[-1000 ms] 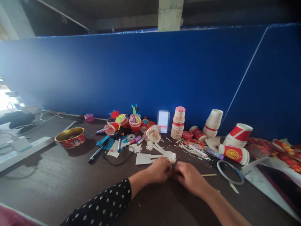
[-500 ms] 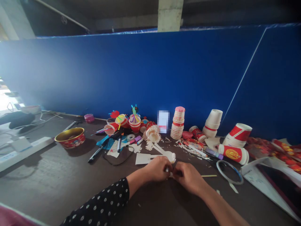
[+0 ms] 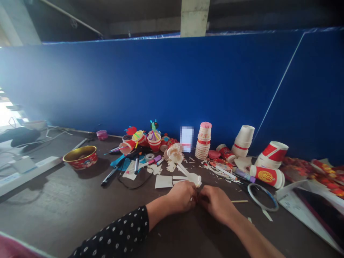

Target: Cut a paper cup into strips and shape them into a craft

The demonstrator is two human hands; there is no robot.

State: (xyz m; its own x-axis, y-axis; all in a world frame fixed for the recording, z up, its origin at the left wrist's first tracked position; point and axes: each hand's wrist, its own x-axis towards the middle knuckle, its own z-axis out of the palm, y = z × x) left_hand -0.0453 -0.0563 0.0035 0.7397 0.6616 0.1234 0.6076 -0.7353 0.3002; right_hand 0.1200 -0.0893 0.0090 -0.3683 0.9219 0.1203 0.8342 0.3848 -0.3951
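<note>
My left hand point(image 3: 182, 196) and my right hand point(image 3: 217, 202) meet low over the dark table, fingertips nearly touching. Both are closed in a pinch. A sliver of white shows at the left fingers, but what the fingertips grip is mostly hidden. Just beyond the hands lies a white cut-paper piece point(image 3: 192, 176) with long strips and a curled end. Left of it is a flat white paper piece point(image 3: 163, 181), partly behind my left hand. Further back sits a white paper cup cut into a ruffled, flower-like shape point(image 3: 175, 154).
Stacked paper cups point(image 3: 203, 141) stand near the blue partition point(image 3: 134, 82). Markers point(image 3: 136, 165) and paper scraps lie about. To the left are a gold-lined red bowl point(image 3: 80, 157) and a power strip point(image 3: 40, 166). On the right are a tape ring point(image 3: 262, 197) and a thin stick point(image 3: 240, 201).
My left hand has shifted slightly down, and its fingers now cover more of the small white piece. The right hand stays nearly in place. The things on the table have not moved.
</note>
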